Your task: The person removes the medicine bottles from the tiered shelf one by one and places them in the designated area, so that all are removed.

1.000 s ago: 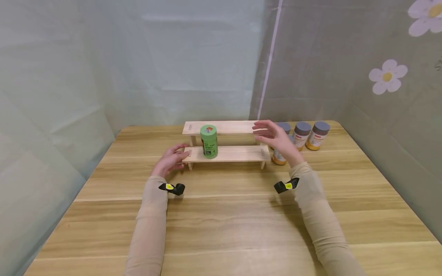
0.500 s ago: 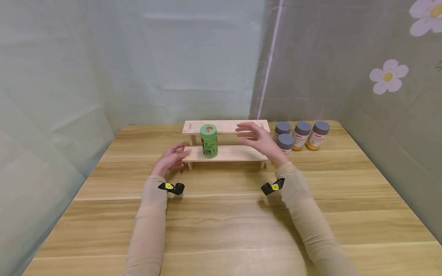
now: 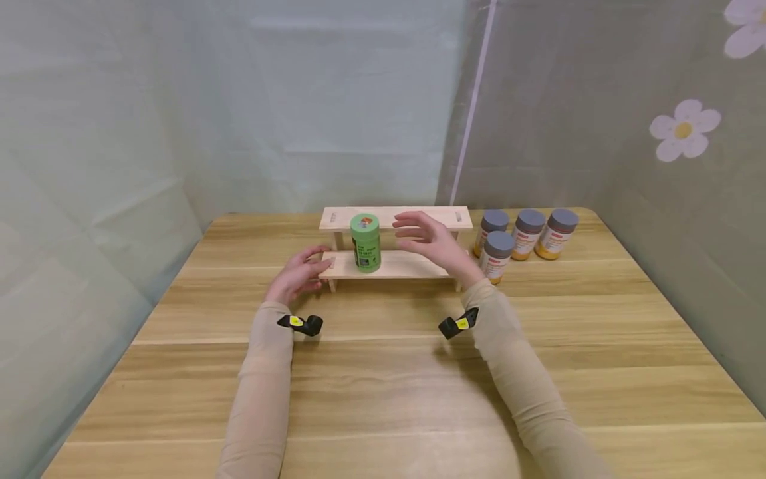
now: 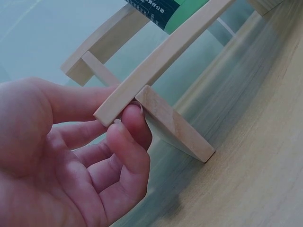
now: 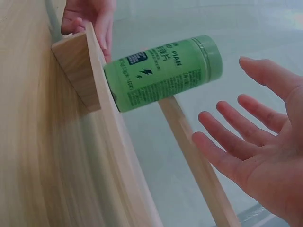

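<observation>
A two-tier wooden shelf (image 3: 413, 262) stands on the table, with a green bottle (image 3: 366, 247) upright on the left part of its lower board. My left hand (image 3: 294, 277) grips the left end of that board; in the left wrist view its thumb lies over the board (image 4: 163, 59) and the fingers curl underneath. Just right of the bottle hovers my right hand (image 3: 438, 245), in front of the shelf. The right wrist view shows its fingers (image 5: 236, 120) spread and apart from the bottle (image 5: 163, 71), holding nothing.
Several jars with grey lids and orange bottoms, one a white-labelled jar (image 3: 495, 259) nearest me, stand right of the shelf. The wooden table (image 3: 383, 386) meets hanging pale cloth (image 3: 347, 106) behind and at both sides.
My right hand has moved left, away from the jars and along the shelf toward the green bottle. The left hand keeps its grip on the shelf end.
</observation>
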Motion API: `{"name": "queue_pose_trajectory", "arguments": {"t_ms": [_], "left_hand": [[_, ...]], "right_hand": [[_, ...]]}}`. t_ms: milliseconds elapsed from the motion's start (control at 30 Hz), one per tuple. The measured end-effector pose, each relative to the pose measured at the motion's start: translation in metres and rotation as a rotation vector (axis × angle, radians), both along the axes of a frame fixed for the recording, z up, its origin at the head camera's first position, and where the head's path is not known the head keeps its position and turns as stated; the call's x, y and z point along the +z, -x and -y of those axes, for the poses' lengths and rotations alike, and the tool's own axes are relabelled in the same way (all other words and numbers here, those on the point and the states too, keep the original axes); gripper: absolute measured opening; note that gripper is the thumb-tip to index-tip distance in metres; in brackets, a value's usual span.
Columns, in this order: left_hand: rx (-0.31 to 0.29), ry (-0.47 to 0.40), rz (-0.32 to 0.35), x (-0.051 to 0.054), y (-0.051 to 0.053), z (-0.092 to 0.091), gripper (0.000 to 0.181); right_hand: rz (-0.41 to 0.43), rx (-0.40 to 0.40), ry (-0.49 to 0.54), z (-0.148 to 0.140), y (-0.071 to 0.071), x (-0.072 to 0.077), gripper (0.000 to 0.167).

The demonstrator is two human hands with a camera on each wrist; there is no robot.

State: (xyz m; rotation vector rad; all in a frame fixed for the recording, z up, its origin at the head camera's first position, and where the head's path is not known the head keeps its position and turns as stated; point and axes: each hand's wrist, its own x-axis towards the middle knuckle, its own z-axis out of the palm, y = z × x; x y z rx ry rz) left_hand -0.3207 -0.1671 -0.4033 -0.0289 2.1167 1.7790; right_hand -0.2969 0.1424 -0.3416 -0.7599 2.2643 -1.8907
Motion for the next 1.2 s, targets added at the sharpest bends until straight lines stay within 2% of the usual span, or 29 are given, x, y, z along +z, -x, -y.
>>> {"name": "queue_pose_trajectory", "arguments": {"t_ms": [267,433,700,967,1200], "left_hand": [[0.001,-0.006,0.009,0.004,-0.001,0.001,0.057],[-0.006,-0.006,0.006,0.004,0.0,0.002,0.058],[-0.008,0.012,-0.015,0.005,0.0,0.004,0.056],[-0.005,0.001,0.0,0.003,-0.002,0.003,0.057],[-0.009,0.0,-0.008,0.002,-0.002,0.001,0.054]], "right_hand": [[-0.018,-0.031,0.021,0.015,0.002,-0.008,0.052],[-0.002,-0.051,0.031,0.025,0.003,-0.015,0.054],[0.011,-0.044,-0.014,0.041,0.005,-0.027,0.06],[0.049,-0.104,-0.033,0.056,0.003,-0.032,0.065],[0.0,-0.119,-0.064,0.066,0.0,-0.036,0.068]]}}
